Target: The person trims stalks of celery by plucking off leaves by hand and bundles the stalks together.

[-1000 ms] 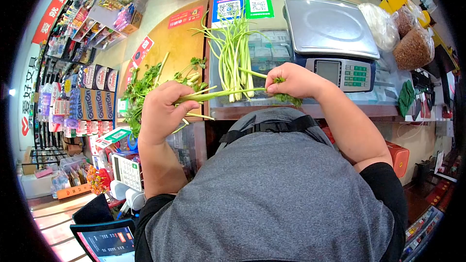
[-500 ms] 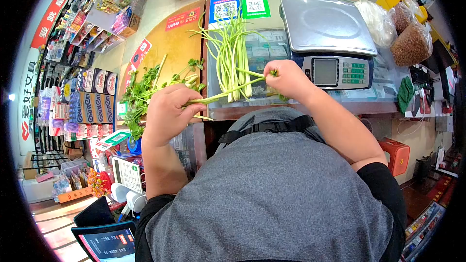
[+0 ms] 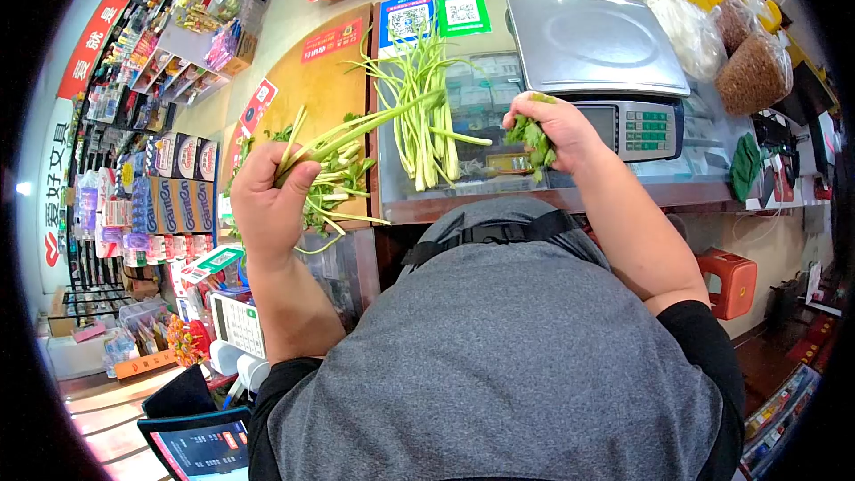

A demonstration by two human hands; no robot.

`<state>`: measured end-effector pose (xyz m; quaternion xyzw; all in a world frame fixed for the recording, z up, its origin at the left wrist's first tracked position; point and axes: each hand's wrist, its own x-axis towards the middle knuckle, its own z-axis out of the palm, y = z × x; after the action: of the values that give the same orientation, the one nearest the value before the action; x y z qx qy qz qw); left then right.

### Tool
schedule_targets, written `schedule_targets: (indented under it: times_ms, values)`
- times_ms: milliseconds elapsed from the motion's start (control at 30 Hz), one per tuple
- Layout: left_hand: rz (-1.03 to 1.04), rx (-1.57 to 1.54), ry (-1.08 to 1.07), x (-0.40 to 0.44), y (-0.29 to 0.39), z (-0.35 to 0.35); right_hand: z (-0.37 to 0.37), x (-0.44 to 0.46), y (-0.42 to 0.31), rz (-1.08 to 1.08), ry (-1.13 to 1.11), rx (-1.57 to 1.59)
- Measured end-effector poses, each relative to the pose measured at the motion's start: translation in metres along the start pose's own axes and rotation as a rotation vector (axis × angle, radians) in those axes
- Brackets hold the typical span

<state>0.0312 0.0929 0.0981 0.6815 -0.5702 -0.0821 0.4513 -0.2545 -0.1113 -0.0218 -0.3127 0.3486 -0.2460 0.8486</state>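
Note:
My left hand (image 3: 278, 191) is closed on the lower end of a green celery-like stalk (image 3: 361, 125), which slants up to the right over the counter. Green leaves (image 3: 532, 139) are bunched in my closed right hand (image 3: 557, 129), near the front of the scale. Between my hands, a bundle of bare stalks (image 3: 427, 116) lies on the glass counter, one stalk sticking out to the right. Leafy stems (image 3: 343, 174) lie on the wooden counter (image 3: 312, 85), partly behind my left hand.
A digital scale (image 3: 598, 44) stands right of the bundle, with bags of brown grains (image 3: 753, 73) and a white bag (image 3: 690, 40) beyond it. QR code cards (image 3: 463, 11) lie behind the bundle. An orange stool (image 3: 728, 283) is at the right, a tablet screen (image 3: 203, 447) at lower left.
The stalk that ran between both hands is now only in my left hand, its far end raised. My right hand has come away from it with leaves and turned, fingers toward the left.

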Motion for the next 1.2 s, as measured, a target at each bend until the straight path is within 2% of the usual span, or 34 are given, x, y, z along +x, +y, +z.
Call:
schedule_targets:
  times_ms: [167, 267, 300, 400, 500, 600, 700, 800, 900, 1000, 1100, 1167, 1200]
  values:
    - [-0.028, -0.189, 0.0, 0.002, 0.007, 0.004, 0.021, 0.009, 0.006, -0.129, -0.079, -0.252]
    - [0.004, -0.261, 0.017, 0.003, 0.009, 0.004, 0.024, 0.022, 0.022, -0.54, 0.052, -0.766]
    - [0.005, -0.269, 0.02, 0.003, 0.01, 0.004, 0.027, 0.021, 0.023, -0.611, 0.103, -0.886]
    - [-0.008, -0.308, 0.037, 0.001, 0.015, 0.003, 0.036, 0.014, 0.018, -0.451, 0.2, -0.907]
    - [-0.03, -0.362, 0.054, 0.0, 0.016, 0.003, 0.04, 0.012, 0.02, -0.465, 0.194, -0.807]
    - [-0.031, -0.376, 0.061, -0.001, 0.016, 0.003, 0.041, 0.017, 0.026, -0.592, 0.077, -0.844]
    - [-0.036, -0.385, 0.085, -0.001, 0.015, 0.004, 0.045, 0.015, 0.023, -0.393, -0.035, -0.888]
    - [-0.049, -0.374, 0.129, -0.001, 0.013, 0.003, 0.041, 0.014, 0.026, -0.358, -0.12, -0.805]
    - [-0.056, -0.375, 0.162, 0.0, 0.011, 0.001, 0.038, 0.01, 0.026, -0.232, -0.168, -0.725]
    - [-0.066, -0.37, 0.173, -0.001, 0.011, -0.001, 0.038, 0.007, 0.029, -0.271, -0.162, -0.745]
    - [-0.093, -0.339, 0.155, -0.002, 0.009, -0.003, 0.029, 0.014, 0.034, -0.407, -0.113, -0.92]
    - [-0.108, -0.315, 0.14, -0.001, 0.008, -0.002, 0.018, 0.02, 0.038, -0.542, 0.034, -0.965]
    - [-0.113, -0.175, 0.091, -0.001, 0.008, -0.002, 0.014, 0.022, 0.037, -0.61, 0.108, -0.986]
